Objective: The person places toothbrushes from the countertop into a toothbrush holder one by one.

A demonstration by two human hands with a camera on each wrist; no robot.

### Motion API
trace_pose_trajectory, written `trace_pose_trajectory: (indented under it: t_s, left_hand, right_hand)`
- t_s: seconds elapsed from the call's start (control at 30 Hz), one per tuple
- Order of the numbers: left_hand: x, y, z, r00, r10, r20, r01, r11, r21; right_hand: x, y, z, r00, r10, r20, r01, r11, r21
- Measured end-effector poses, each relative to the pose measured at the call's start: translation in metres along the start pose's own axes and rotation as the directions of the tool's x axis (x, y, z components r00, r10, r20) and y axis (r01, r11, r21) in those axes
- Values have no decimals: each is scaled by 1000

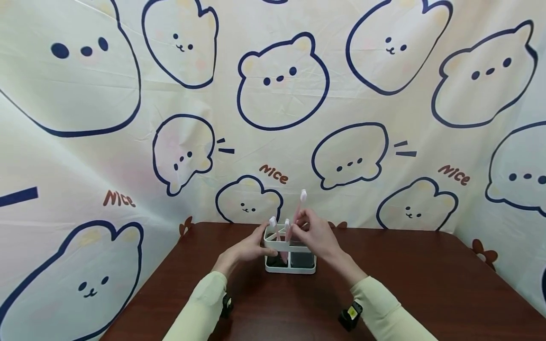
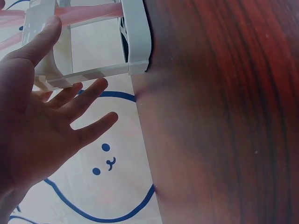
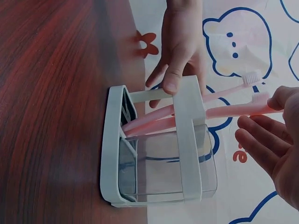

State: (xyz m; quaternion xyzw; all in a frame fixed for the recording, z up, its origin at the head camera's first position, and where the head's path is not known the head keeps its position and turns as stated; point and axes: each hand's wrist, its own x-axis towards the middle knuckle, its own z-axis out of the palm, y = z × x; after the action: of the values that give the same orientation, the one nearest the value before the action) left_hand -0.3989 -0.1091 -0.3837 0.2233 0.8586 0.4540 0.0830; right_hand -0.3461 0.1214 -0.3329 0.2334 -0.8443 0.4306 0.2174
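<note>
Two hands at frame centre | holder (image 1: 290, 258) stands mid-table (image 1: 426, 293) | left hand (image 1: 249, 246) steadies its rim, fingers straight | right hand (image 1: 313, 234) pinches pink toothbrush (image 1: 297, 213), its foot in the holder | risk: light holder may tip if the brush levers against the rim

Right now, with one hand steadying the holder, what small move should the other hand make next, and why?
Probably the right hand should lower the pink toothbrush it pinches further into the white holder and then let go. The brush tip already sits in the compartment beside two other pink toothbrushes, while the left hand braces the holder's rim.
</note>
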Motion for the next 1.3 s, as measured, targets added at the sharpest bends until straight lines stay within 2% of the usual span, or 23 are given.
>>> trace_pose_trajectory:
  t_s: [0.5,0.73,0.9,1.3]
  left_hand:
    - [1,-1,-1,1000,25,5,-25,1000,3]
    - [0,0,-1,1000,17,1,-17,1000,9]
    - [0,0,-1,1000,29,4,-29,999,20]
    - [1,0,0,999,33,-3,-33,999,17]
  right_hand:
    - [3,6,12,998,51,23,-48,992,-116]
    - [3,8,18,999,19,42,-10,983,-185]
    - [3,11,23,999,-19,33,28,961,-274]
    - [-3,21,33,999,-48,19,51,895,-443]
